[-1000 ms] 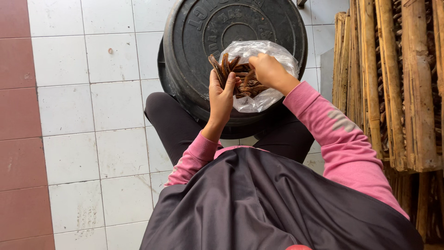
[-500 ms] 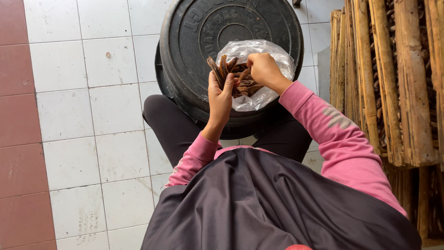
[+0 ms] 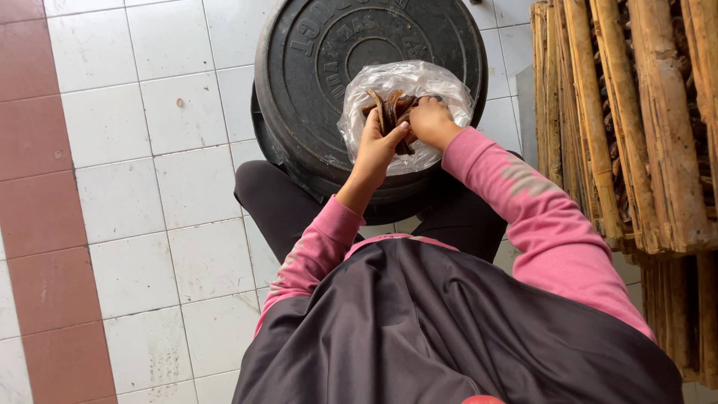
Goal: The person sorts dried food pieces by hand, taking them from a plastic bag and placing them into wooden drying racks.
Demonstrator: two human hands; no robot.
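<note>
My left hand [image 3: 378, 142] grips a bunch of brown curved pods [image 3: 389, 111] upright over a clear plastic bag [image 3: 404, 82]. My right hand [image 3: 432, 120] is closed on the same bunch from the right side, its fingertips partly hidden among the pods. The bag lies open on a round black lid [image 3: 329, 67] of a black bin, between my knees. Both arms wear pink sleeves.
A stack of wooden slatted crates [image 3: 628, 120] stands along the right side, close to my right arm. White floor tiles [image 3: 149, 187] spread to the left, bordered by a strip of red tiles [image 3: 37, 224]. My dark apron fills the lower view.
The view has shifted slightly, so the lid and bag sit a little higher in frame. Both hands stay on the pods over the bag, right hand lower into the bunch.
</note>
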